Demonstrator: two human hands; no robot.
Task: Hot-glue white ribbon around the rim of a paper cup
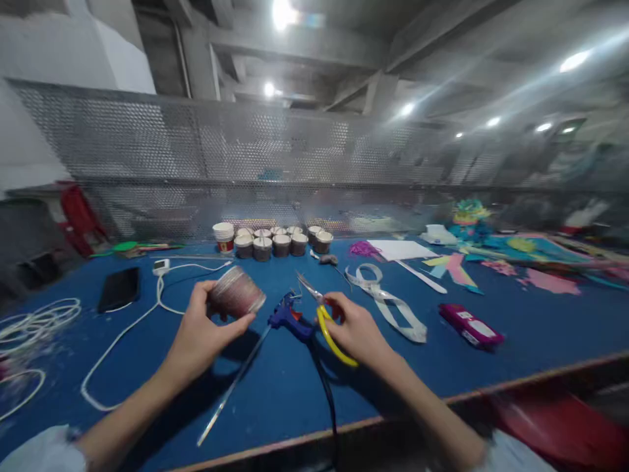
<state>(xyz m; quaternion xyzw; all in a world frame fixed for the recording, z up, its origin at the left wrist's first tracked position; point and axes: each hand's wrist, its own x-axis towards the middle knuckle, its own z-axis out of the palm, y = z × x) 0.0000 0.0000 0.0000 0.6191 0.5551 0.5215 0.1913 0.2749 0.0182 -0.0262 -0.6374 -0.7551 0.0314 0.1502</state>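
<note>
In my left hand (206, 328) is a small cup (238, 292) wrapped in greyish-red cord or yarn, tipped on its side above the table. My right hand (356, 324) grips yellow-handled scissors (334, 337), their metal blades pointing up and to the left, slightly apart. Between the two hands a blue glue gun (289, 318) lies on the blue table, with a long glue stick (230, 390) running out of its back toward me. A black cable (324, 387) trails from the gun over the table's front edge.
Several wrapped cups (282, 245) stand at the back beside stacked paper cups (223, 234). A phone (119, 288) and white cable (125, 331) lie left. Right are a white ribbon (393, 305), a purple packet (470, 325) and coloured paper (455, 269). A mesh partition (295, 157) borders the table.
</note>
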